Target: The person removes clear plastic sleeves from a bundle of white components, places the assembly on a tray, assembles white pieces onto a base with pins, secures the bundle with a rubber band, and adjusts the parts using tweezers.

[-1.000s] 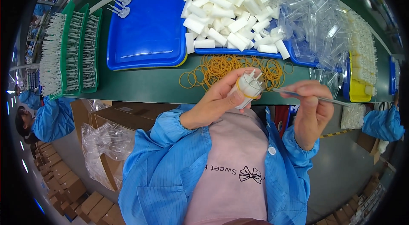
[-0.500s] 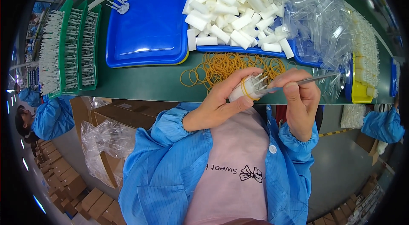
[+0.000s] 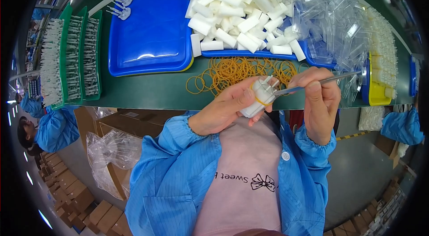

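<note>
Two bare hands meet at the near edge of the green bench, and I watch them from far off. The left hand has its fingers and thumb curled around a white pronged cylinder, which sits tilted in that grip, prongs pointing up and away, with a yellow rubber band around it. The right hand pinches a slim metal tool between thumb and fingers, its tip right at the cylinder; whether it touches, I cannot tell. Just beyond the left hand I see a tangle of loose bands. Past both hands, white blocks lie heaped over a blue tray, and clear plastic pieces spread beyond the right hand. To that hand's right I find a yellow tray. Well to the left of the left hand, I make out green racks packed with thin pale pieces
</note>
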Available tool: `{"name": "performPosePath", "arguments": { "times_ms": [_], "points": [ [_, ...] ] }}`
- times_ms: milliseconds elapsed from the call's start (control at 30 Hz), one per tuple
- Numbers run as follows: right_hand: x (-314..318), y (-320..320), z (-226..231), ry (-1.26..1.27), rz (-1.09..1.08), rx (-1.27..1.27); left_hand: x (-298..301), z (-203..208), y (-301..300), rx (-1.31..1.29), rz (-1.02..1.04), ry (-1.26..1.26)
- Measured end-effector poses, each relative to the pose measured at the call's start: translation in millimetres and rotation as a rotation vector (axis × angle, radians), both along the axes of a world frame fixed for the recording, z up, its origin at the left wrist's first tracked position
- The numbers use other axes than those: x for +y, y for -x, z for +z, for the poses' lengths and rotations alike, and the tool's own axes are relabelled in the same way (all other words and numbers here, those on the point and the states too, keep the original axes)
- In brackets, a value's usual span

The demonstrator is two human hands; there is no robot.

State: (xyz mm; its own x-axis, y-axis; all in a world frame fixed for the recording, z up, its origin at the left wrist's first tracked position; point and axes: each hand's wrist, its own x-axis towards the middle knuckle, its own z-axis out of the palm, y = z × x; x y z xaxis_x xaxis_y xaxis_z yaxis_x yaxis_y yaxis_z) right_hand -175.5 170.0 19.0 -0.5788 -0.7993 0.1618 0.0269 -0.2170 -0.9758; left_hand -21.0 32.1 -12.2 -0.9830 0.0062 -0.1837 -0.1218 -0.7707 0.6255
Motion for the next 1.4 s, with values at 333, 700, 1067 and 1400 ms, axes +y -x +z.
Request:
{"name": "performPosePath", "arguments": {
  "times_ms": [333, 700, 1067, 1400],
  "points": [
    [-4.2, 0.5, 3.5, -0.074, 0.088, -0.102, 0.3, 2.9, -2.6, 0.008, 0.019, 0.088],
    [-2.6, -11.0, 4.2, 0.003, -0.023, 0.146, -5.5, -4.3, -2.7, 0.055, -0.026, -0.124],
    [-1.3, 0.8, -2.1, -0.002, -0.059, 0.049, -2.0, -5.0, 7.3, -0.089, -0.011, -0.259],
    [-4.8, -2.2, -2.5, -0.064, -0.036, 0.015, 1.5, -5.0, 6.9, -0.097, 0.01, -0.017]
  ]
}}
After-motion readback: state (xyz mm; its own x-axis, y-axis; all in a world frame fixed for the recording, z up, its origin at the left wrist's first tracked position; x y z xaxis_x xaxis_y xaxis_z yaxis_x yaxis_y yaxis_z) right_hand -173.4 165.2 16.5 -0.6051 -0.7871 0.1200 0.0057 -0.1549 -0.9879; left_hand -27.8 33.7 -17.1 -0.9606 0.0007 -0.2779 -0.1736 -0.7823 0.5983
